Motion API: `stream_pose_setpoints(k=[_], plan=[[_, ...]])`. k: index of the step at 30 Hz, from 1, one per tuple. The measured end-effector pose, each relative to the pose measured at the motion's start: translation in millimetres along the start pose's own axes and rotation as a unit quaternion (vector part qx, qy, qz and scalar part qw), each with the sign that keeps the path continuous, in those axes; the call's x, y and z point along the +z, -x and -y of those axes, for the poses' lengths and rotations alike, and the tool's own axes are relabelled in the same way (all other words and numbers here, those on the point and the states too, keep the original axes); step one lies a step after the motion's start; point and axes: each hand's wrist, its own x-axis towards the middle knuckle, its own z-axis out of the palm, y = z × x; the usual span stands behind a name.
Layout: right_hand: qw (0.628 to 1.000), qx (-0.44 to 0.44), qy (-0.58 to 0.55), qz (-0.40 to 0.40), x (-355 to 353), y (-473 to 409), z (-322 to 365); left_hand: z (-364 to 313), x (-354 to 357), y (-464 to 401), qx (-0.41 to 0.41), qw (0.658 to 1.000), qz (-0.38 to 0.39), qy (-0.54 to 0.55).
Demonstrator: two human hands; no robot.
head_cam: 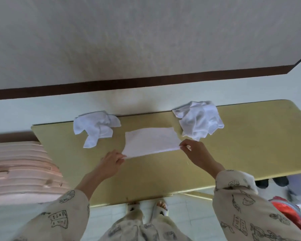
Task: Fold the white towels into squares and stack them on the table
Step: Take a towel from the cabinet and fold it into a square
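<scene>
A pale textured wall (146, 37) fills the upper half of the frame, edged below by a dark brown baseboard (129, 84) that runs from the left edge up to the right. Under it lies a light floor (42, 108). At the left edge sits a stack of pinkish, ridged slabs (19, 171). At the lower right, something red and orange (288, 213) shows, blurred. At bottom centre, two pale slippers (146, 209) stand on white floor tiles (189, 214).
</scene>
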Motion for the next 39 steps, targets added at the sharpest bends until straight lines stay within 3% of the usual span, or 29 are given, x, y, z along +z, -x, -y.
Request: stream_pose_setpoints(k=[5,9,16,26,39], plan=[[0.996,0.056,-0.001,0.065,42,10,-36,4,42,8,-0.075,0.995,0.051,0.051],[0.992,0.093,-0.017,0.083,56,3,-55,1,54,8,-0.136,0.981,0.019,0.134],[0.986,0.141,-0.083,0.033,69,-54,-66,7,45,-50,-0.163,0.962,-0.05,0.213],[0.981,0.163,-0.107,-0.016,96,-109,-84,16,49,-121,-0.184,0.942,-0.086,0.269],[0.983,0.156,-0.083,-0.055,104,-113,-85,18,55,-127,-0.189,0.949,-0.128,0.216]])
